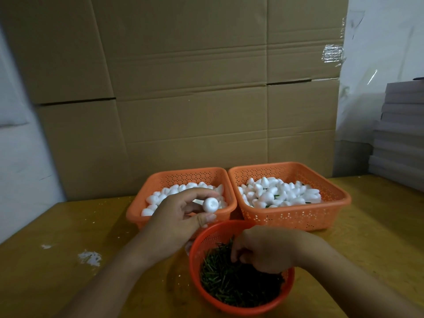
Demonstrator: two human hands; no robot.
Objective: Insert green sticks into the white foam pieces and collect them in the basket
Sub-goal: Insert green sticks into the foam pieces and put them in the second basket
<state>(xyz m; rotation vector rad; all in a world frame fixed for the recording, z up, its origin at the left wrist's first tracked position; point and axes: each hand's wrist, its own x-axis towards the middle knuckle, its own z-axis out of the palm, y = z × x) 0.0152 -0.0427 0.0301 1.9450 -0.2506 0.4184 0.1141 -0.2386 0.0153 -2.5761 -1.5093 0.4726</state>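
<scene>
My left hand pinches a white foam piece between thumb and fingers, above the front edge of the left orange basket. That basket holds plain white foam pieces. My right hand reaches down into the round orange bowl, its fingertips curled among the green sticks; whether they grip a stick is hidden. The right orange basket holds foam pieces with green sticks poking out.
The baskets and bowl stand on a wooden table with white foam crumbs at the left. A wall of cardboard boxes rises right behind. Stacked grey slabs sit at the right edge.
</scene>
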